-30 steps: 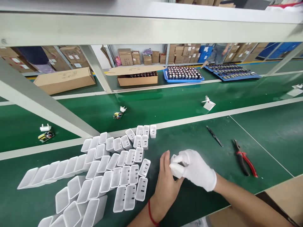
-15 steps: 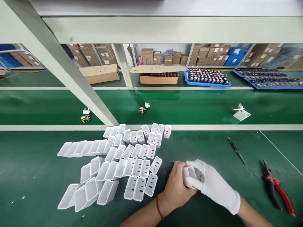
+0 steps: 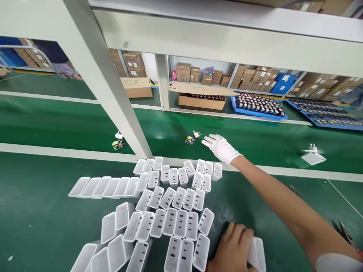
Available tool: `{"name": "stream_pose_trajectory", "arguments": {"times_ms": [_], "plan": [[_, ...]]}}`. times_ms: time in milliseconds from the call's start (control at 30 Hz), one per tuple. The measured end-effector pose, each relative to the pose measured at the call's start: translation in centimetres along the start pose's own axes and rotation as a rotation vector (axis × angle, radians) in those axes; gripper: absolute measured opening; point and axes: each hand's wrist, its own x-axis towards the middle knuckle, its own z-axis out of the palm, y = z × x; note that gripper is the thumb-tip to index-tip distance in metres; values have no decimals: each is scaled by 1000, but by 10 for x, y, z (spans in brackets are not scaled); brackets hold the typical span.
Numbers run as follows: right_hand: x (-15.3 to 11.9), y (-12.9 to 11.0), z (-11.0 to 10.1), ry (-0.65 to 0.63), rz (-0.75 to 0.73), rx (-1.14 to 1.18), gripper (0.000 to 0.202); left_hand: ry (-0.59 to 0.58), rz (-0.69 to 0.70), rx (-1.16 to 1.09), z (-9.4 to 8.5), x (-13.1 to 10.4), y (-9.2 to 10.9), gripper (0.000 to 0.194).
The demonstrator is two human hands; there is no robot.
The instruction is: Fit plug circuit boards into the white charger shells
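Note:
My bare left hand is closed around a white plastic case near the bottom edge; the thumb side is partly cut off. My right hand, in a white glove, is stretched far forward over the green surface with its fingers out and nothing in them. Just left of those fingertips lies a small circuit board with a white plug beside it. Several open white plastic cases stand in rows left of my left hand, many with dark slots in their bottoms.
A slanting white post rises behind the cases. Farther left lies another circuit board; a white plug piece lies at right. Pliers are partly hidden by my right arm. Blue trays stand across the way.
My right hand has left the case and reached forward to near the circuit board. My left hand has moved lower right with the case. The view has shifted and tilted.

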Motion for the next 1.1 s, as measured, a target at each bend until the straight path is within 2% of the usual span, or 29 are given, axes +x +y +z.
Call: {"name": "stream_pose_trajectory", "arguments": {"times_ms": [100, 233, 333, 433, 533, 600, 700, 800, 900, 1000, 1033, 1100], "plan": [[50, -6, 17, -42, -80, -55, 68, 34, 77, 151, 25, 4, -17, 71], [92, -11, 36, -130, -115, -34, 65, 263, 89, 401, 63, 11, -32, 30], [103, -6, 45, -181, -93, 42, 61, 389, 102, 454, 78, 13, -36, 22], [92, 5, 45, -163, -6, 166, 62, 386, 140, 441, 74, 11, -36, 31], [57, 16, 40, -102, 126, 373, 73, 265, 159, 326, 51, 5, -29, 54], [22, 23, 34, -46, 207, 560, 71, 161, 150, 198, 32, 0, -19, 73], [-41, 30, 22, 33, 280, 860, 60, 120, 69, 42, 6, -5, -3, 73], [-109, 30, 7, 62, 312, 1081, 61, 108, 2, -49, -10, -7, 9, 68], [-172, 19, -5, 78, 377, 1422, 59, 168, 8, -155, -19, -6, 18, 63], [-224, -3, -8, 78, 433, 1793, 66, 244, 83, -339, -28, -5, 29, 63], [-238, -11, -8, 59, 440, 1848, 66, 239, 80, -435, -30, -4, 34, 66], [-259, -27, -5, 45, 473, 1877, 54, 164, -23, -689, -34, -1, 44, 69]]}}
